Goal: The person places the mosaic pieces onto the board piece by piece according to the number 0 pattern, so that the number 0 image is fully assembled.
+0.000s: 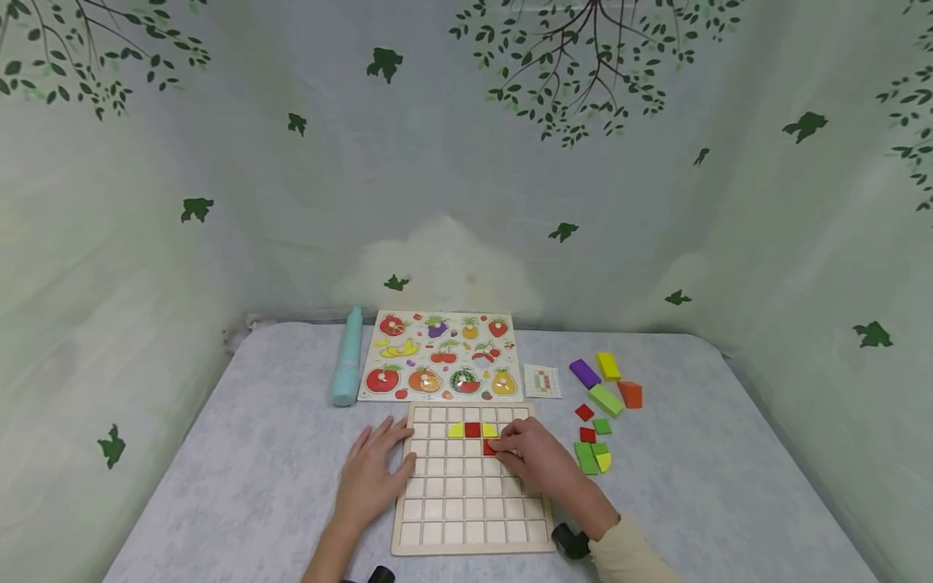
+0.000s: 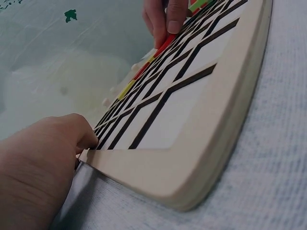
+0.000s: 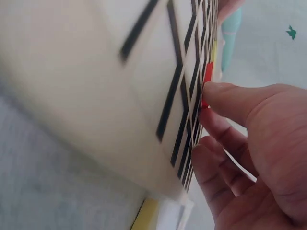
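A wooden grid board [image 1: 475,546] lies flat, with a red square tile [image 1: 472,430] between two yellow rounded tiles [image 1: 455,431] in an upper row. One row lower, a second red tile [image 1: 489,448] sits at the fingertips of my right hand [image 1: 543,457]. Thumb and index finger pinch this red tile [image 3: 206,98], as the right wrist view shows; the other fingers bend loosely beside the board. My left hand [image 1: 372,474] rests at the board's left edge, its fingers spread and its thumb touching the frame. In the left wrist view that hand [image 2: 43,167] is at the board's rim.
Right of the board lie several green, red and yellow tiles [image 1: 586,458], with purple, yellow, green and orange blocks [image 1: 606,400] behind them. A fruit picture board [image 1: 445,376], a teal bottle [image 1: 348,356] and a small printed card [image 1: 543,381] stand or lie beyond the grid.
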The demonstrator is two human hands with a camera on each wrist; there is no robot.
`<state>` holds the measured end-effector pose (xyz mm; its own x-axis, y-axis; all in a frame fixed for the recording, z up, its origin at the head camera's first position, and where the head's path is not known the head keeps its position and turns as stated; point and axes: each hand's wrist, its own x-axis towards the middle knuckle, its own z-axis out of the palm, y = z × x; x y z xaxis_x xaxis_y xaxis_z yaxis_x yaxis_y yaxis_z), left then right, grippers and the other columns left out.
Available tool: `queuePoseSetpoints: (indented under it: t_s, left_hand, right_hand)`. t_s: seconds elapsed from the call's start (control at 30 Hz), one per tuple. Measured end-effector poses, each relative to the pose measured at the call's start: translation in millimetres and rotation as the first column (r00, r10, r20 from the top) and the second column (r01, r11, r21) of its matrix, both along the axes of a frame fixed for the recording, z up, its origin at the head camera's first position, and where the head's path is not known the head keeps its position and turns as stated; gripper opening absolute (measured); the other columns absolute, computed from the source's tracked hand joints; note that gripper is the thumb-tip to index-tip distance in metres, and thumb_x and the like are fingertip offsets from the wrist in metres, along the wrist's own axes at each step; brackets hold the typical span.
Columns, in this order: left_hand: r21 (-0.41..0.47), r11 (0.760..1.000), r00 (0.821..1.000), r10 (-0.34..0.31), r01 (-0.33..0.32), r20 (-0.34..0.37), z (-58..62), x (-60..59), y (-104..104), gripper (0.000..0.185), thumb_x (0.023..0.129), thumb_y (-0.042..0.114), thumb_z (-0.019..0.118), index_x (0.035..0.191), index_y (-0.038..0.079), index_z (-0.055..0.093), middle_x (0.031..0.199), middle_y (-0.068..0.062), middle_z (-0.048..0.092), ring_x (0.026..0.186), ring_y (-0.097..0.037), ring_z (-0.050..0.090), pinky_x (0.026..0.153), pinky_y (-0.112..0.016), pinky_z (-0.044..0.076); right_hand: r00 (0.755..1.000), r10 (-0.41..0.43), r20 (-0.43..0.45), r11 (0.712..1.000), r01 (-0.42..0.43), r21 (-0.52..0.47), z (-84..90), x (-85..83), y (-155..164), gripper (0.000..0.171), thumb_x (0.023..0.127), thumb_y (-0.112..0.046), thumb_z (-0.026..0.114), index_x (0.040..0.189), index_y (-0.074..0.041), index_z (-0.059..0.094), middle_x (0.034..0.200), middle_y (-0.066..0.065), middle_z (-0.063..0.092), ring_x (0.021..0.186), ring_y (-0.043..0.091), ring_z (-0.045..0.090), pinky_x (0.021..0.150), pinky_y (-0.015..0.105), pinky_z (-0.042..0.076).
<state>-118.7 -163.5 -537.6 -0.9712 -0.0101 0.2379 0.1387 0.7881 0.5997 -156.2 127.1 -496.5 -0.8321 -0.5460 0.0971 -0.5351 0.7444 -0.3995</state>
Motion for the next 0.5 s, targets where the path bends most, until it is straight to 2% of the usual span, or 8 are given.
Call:
queuePoseSetpoints:
  t_s: [0.17,0.3,0.5]
  left_hand:
    - [0.004,1.000,1.000,0.007,-0.008,0.020,-0.5,2.7,-1.6,0.040,0.091,0.023,0.076,0.129,0.012,0.071,0.147,-0.008,0.062,0.147,-0.032,0.046,0.128,-0.052,0.021]
    - [0.004,1.000,1.000,0.010,-0.010,0.027,-2.6,3.7,-2.3,0.039,0.091,0.023,0.076,0.128,0.012,0.071,0.147,-0.007,0.062,0.147,-0.031,0.045,0.128,-0.053,0.021]
    - [0.010,1.000,1.000,0.000,0.001,-0.008,-2.1,0.8,-1.1,0.039,0.091,0.023,0.076,0.128,0.013,0.071,0.146,-0.006,0.062,0.146,-0.030,0.047,0.127,-0.051,0.022]
  right_hand:
    - [1.000,0.008,-0.017,1.000,-0.008,-0.007,-1.0,1.3,-4.0,0.021,0.092,-0.019,0.078,0.113,-0.016,0.082,0.106,-0.003,0.070,0.095,0.013,0.055,0.079,0.026,0.055]
    - [0.998,0.020,-0.064,1.000,-0.020,0.002,-4.1,2.5,-4.2,0.020,0.091,-0.018,0.079,0.111,-0.016,0.082,0.107,-0.003,0.072,0.096,0.014,0.058,0.080,0.027,0.057]
    - [0.993,0.001,-0.117,0.999,0.005,0.049,-1.5,3.1,-2.8,0.019,0.092,-0.023,0.079,0.110,-0.019,0.083,0.109,-0.006,0.074,0.096,0.012,0.059,0.080,0.024,0.058]
